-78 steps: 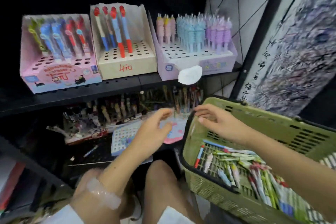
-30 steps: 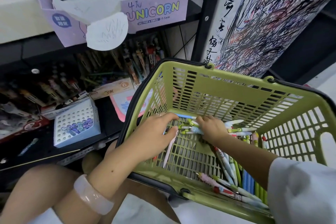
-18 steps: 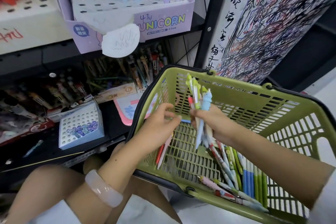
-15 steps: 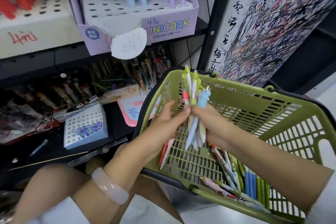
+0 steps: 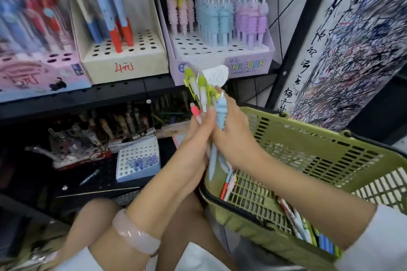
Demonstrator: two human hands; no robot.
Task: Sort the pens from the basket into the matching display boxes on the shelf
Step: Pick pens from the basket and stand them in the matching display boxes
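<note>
Both hands meet above the near rim of the green basket, clasped about one bunch of pens held upright. The right hand has its fingers curled round the bunch from the right, over a light-blue ribbed unicorn pen; the left hand presses in from the left, fingers closed against the same bunch — green-topped pens and a red-capped one stand proud above the fingertips. More pens lie loose on the basket floor. On the black shelf behind stand three display boxes: a pink box at left, blurred; a cream box in the middle holding blue-and-red pens; and the lilac UNICORN box at right, stocked with pink, blue and purple ribbed pens. A white paper tag hangs at its front, just behind the raised bunch. A pale bangle sits on the left wrist.
</note>
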